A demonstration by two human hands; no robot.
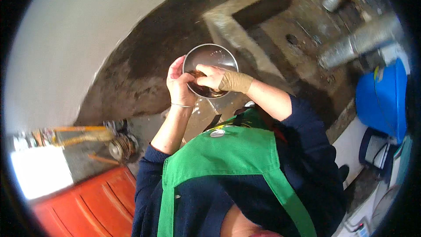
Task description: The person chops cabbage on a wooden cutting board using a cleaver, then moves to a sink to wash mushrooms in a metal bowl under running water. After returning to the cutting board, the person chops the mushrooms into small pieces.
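Note:
My left hand (180, 87) grips the left side of a round metal bowl (205, 55), its thumb over the rim and its fingers along the outer wall. My right hand (212, 76) reaches into the bowl from the right, with a tan bandage (236, 82) wrapped about its wrist. Its fingertips touch dark brown, wet-looking pieces (216, 94) at the bottom. What these pieces are is unclear, and the hand partly covers them. Small light droplets or specks show on the bowl's bare inner wall. A green apron (223, 154) covers my chest just below the bowl.
A concrete basin (223, 16) with a raised ledge lies ahead. Metal pipes or cylinders (355, 47) stick out at the upper right. A blue bucket (378, 95) stands at the right. An orange-red ribbed panel (88, 204) is at the lower left, and a pale wall (65, 39) curves along the left.

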